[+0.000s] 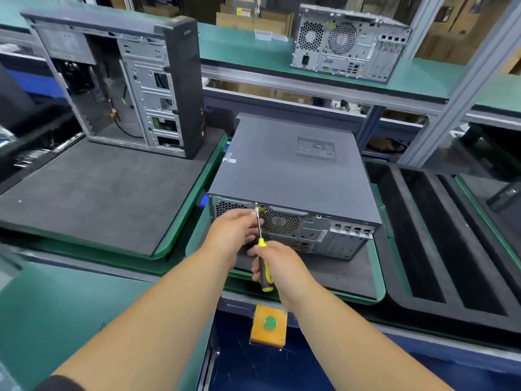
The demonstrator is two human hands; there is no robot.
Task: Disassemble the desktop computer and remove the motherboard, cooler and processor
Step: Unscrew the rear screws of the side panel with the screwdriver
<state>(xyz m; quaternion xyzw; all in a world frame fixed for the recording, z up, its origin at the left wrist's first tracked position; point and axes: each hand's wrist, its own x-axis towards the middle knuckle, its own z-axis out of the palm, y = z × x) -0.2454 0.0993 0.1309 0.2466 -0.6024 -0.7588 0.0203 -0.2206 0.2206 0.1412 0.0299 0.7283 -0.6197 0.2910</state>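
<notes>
My right hand (275,265) is wrapped round the yellow-and-black handle of the screwdriver (262,249), fingers curled tight on it. Just ahead, the fingers (248,221) of my left hand (234,231) lie loosely curved against the bare shaft, steadying it rather than gripping. The tip sits at a screw (256,204) on the upper rim of the rear panel, straight beyond my fingertips.

That panel belongs to the desktop computer (290,176), lying on its side on a grey foam pad (352,266), lid still on, so the motherboard, cooler and processor are all hidden inside. I judge this is the first cover screw. To do it well I should keep the shaft square to the screw, press in firmly, and let the left fingers stop the tip slipping onto the fan grille (280,221) just right of them.

The pad's front edge runs under my right wrist. Left of my left hand is a bare foam mat (98,193) with room for the lid; an opened tower case (118,80) stands at its far end.
</notes>
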